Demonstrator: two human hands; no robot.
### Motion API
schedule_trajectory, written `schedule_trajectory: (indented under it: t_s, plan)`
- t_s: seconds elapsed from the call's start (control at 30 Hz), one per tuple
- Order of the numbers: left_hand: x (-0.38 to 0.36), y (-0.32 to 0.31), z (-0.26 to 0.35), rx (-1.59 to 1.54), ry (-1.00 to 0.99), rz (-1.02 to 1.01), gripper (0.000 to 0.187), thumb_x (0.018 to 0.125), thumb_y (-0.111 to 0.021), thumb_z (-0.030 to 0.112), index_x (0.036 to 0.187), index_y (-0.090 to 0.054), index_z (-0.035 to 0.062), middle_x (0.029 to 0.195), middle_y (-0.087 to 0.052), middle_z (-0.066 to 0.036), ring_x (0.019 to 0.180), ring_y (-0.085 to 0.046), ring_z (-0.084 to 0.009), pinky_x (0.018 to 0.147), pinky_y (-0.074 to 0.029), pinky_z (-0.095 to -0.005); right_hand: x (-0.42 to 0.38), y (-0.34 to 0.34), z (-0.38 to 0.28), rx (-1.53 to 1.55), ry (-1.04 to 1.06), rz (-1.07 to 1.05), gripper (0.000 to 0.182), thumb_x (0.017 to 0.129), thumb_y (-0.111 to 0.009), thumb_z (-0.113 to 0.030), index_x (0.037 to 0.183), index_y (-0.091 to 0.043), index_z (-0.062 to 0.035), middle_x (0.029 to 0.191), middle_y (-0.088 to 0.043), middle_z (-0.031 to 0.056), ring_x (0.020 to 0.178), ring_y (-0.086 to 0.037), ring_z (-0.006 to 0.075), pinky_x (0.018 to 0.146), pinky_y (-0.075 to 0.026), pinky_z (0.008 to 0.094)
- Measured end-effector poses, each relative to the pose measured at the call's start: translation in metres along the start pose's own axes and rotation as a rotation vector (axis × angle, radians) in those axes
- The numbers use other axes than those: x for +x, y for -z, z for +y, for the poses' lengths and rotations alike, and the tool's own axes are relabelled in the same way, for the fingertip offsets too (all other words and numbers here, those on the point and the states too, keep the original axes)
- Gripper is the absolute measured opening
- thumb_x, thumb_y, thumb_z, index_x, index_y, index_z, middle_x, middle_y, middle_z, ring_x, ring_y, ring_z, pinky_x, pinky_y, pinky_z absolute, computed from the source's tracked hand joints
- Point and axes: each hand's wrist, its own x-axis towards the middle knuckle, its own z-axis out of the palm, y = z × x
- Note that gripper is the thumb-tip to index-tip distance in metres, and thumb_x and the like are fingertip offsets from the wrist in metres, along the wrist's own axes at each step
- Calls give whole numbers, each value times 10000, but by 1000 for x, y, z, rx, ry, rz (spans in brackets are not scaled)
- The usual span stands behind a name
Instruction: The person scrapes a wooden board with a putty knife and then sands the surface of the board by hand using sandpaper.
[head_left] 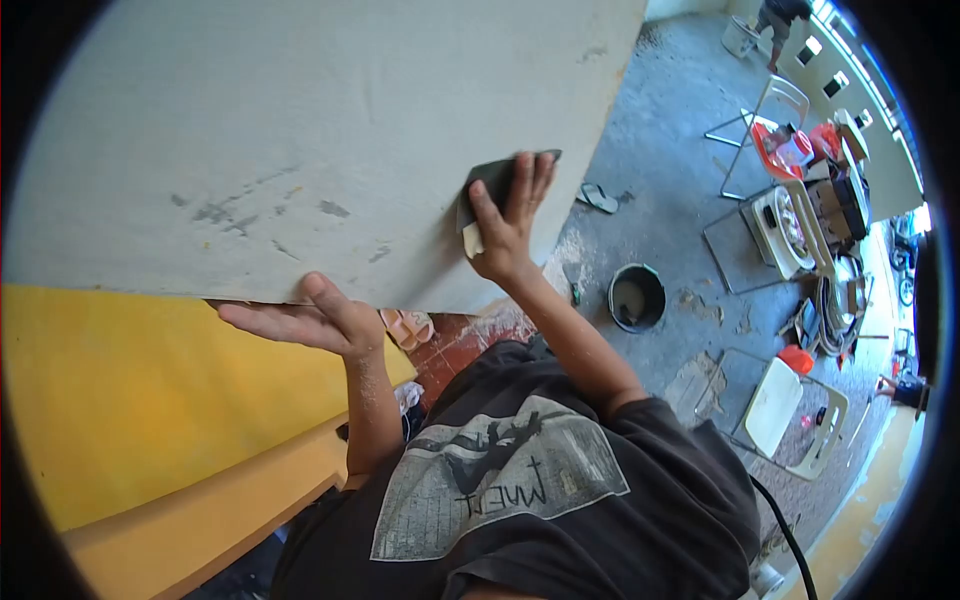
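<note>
A large whitish panel [400, 90] with grey scuffs fills the upper left of the head view. My right hand [505, 225] presses a dark piece of sandpaper [492, 178] flat against it near the right side. A pale, folded bit of the sandpaper shows under my palm. At the panel's lower edge is my left hand [325, 318], its thumb on the face and its fingers along the underside, gripping the edge. Pale dust clings to my left forearm.
A yellow surface [180, 390] lies below the panel. Right of me, a black bucket [637, 298] stands on the concrete floor near a sandal [597, 198]. Folding chairs [775, 405] and piled goods [835, 205] are farther right. Another person [778, 25] stands at the far top.
</note>
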Motion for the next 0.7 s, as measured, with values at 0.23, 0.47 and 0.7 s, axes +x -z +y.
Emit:
schedule_trajectory:
  t_s: [0.23, 0.47, 0.7]
  plan:
    - [35, 11, 29, -198, -262, 23, 874, 962, -472, 56, 1630, 89, 118, 1669, -62, -268, 1549, -92, -469, 1253, -150, -595, 209, 52, -8, -8, 69, -115, 579, 855, -656, -415, 1420, -620, -294, 1648, -285, 220, 1542, -137, 482, 1208, 18, 632]
    - [53, -12, 24, 112, -290, 92, 908, 936, -426, 142, 1602, 188, 89, 1622, -134, -350, 1494, -234, -527, 1248, -231, -557, -5, 10, 21, 60, 73, -65, 410, 971, -571, -310, 1369, -654, -361, 1659, -259, 224, 1557, -94, 471, 1209, 29, 656]
    - [60, -19, 17, 206, -425, 100, 777, 993, -440, 149, 1620, 6, 47, 1581, -280, -337, 1507, -278, -429, 1259, -222, -495, 200, 64, 11, 180, -38, -78, 477, 945, -582, -346, 1420, -616, -380, 1648, -308, 176, 1543, -168, 459, 1196, 30, 659]
